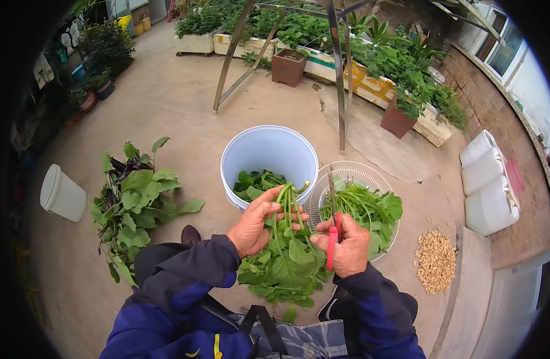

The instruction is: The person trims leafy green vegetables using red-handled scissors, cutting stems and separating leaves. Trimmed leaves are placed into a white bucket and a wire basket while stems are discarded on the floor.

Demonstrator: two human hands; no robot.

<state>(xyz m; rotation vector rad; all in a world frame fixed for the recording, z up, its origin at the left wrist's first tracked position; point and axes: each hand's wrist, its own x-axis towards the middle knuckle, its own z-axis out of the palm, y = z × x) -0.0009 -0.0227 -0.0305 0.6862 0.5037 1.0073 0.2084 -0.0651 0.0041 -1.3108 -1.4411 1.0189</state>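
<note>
My left hand (257,222) grips a few stems of leafy greens (284,202), cut ends up and leaves hanging down. In my right hand (349,247) is a pair of scissors (333,233) with red handles, its blades pointing away from me just right of the stems. Below both hands a heap of leafy greens (279,273) lies on the ground between my feet. A white plastic bucket (270,143) stands right behind my left hand, with green leaves (257,184) at its bottom. Beside it, a round wire basket (353,170) holds more stemmed greens (369,206).
Cut eggplant plants (136,197) lie at left, near a lidded white tub (61,193). Peanuts (436,262) are spread on the concrete at right, before white plastic jugs (488,188). A metal frame (337,80) stands ahead, with planter boxes (319,63) behind it.
</note>
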